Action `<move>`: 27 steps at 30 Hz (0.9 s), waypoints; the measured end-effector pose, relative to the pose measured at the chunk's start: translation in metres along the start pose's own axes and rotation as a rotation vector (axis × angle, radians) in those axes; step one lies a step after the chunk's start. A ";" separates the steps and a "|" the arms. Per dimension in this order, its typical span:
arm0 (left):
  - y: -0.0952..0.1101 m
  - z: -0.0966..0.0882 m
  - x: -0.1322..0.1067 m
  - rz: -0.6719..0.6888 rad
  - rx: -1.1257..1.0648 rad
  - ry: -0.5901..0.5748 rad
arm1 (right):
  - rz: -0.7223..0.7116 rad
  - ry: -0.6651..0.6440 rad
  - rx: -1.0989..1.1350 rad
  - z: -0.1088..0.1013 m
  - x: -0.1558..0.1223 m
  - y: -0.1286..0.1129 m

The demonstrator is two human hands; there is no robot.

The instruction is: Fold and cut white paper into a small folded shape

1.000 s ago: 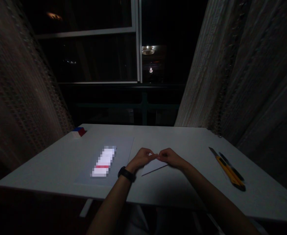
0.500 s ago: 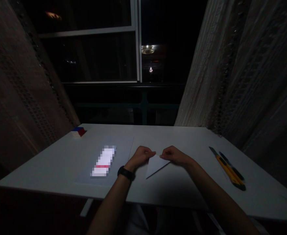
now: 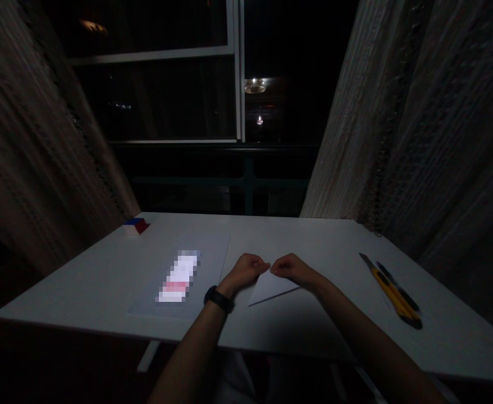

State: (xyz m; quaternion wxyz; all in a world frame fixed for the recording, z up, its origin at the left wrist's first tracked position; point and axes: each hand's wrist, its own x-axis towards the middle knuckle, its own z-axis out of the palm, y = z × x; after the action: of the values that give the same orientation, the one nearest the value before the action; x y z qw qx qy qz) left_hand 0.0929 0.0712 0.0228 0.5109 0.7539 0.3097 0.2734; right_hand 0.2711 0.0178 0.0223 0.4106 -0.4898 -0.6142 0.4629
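Note:
A folded piece of white paper, roughly triangular, is between my hands near the front middle of the table. My left hand, with a dark watch on its wrist, pinches the paper near its far corner. Close beside it, my right hand has thumb and fingers pressed together on the same corner, the fingertips of both hands almost meeting. Part of the paper's upper edge is hidden behind the fingers. The paper's lower left corner points toward me.
Left of my hands, a lit phone with a blurred screen lies on a paper sheet. A yellow utility knife and a dark pen-like tool lie at right. A small coloured block sits at the table's far left corner.
My right hand has shifted slightly left, bringing the fingertips of both hands closer together. The paper has turned a little, and its near edge now lies flatter.

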 end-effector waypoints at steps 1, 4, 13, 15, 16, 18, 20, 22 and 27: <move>0.000 0.000 0.000 -0.001 -0.001 0.000 | 0.008 0.009 0.024 0.001 0.000 0.001; -0.003 0.000 0.002 -0.010 -0.015 0.018 | 0.028 0.018 0.067 -0.001 0.000 0.002; -0.008 -0.010 0.006 -0.034 -0.138 0.107 | 0.084 -0.120 0.095 -0.030 -0.010 -0.008; -0.008 -0.011 0.007 -0.034 -0.150 0.113 | 0.091 -0.171 0.109 -0.035 -0.013 -0.010; -0.009 -0.011 0.007 -0.035 -0.155 0.113 | 0.092 -0.185 0.114 -0.038 -0.014 -0.011; -0.010 -0.011 0.007 -0.039 -0.160 0.118 | 0.093 -0.197 0.121 -0.043 -0.016 -0.011; -0.012 -0.011 0.008 -0.045 -0.155 0.131 | 0.092 -0.194 0.124 -0.048 -0.017 -0.010; -0.014 -0.012 0.009 -0.048 -0.134 0.158 | 0.092 -0.172 0.132 -0.053 -0.018 -0.008; -0.019 -0.014 0.012 -0.031 -0.093 0.309 | 0.048 0.087 0.194 -0.058 -0.013 -0.003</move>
State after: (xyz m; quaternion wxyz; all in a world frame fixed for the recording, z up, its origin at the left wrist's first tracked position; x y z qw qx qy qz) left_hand 0.0871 0.0942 0.0107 0.4954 0.6736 0.3832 0.3924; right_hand 0.3279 0.0148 0.0377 0.4711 -0.4821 -0.5361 0.5081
